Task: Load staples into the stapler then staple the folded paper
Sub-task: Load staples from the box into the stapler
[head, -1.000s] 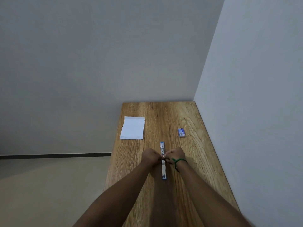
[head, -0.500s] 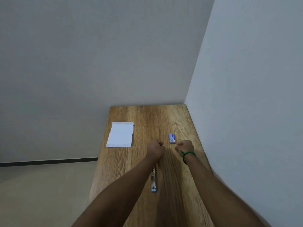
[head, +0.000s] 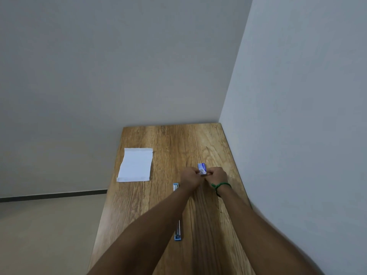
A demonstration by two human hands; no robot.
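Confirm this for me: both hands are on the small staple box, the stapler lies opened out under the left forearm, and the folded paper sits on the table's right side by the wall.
Not quite. The head view shows the folded paper on the table's left side, away from the side wall. The rest holds: left hand and right hand on the staple box, stapler opened out under the left forearm.

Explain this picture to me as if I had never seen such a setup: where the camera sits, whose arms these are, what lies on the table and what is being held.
There is no machine here. A camera worn on a person's head looks forward and down, so both arms reach in from the bottom. The left hand and right hand meet on a small blue and white staple box, each with a grip on it. On the wooden table lie a folded white paper at the left and a blue stapler, opened out flat, partly hidden under the left forearm. A green band circles the right wrist.
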